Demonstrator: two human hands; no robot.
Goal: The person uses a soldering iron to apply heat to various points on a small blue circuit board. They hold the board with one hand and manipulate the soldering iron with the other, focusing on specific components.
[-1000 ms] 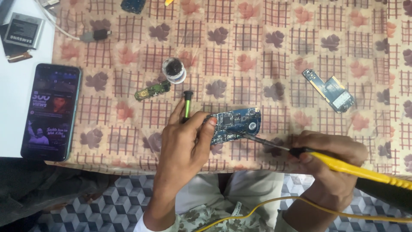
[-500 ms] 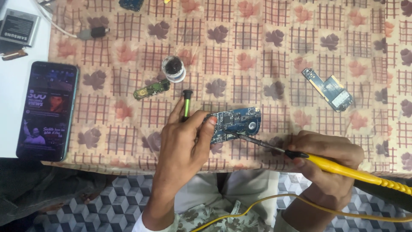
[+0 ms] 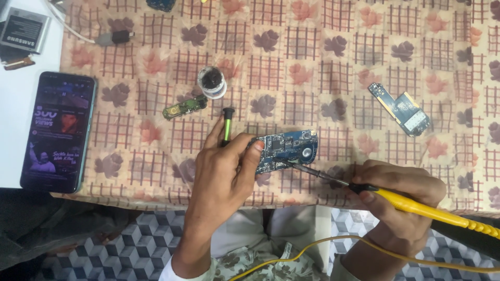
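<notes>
The left hand pinches the blue board at its left edge, a green-handled tool tucked between its fingers. The right hand grips a yellow soldering iron, tip touching the board's lower edge, on the cloth.

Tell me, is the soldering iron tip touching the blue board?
Touching: in the head view the soldering iron tip meets the blue board near its lower edge.
</notes>
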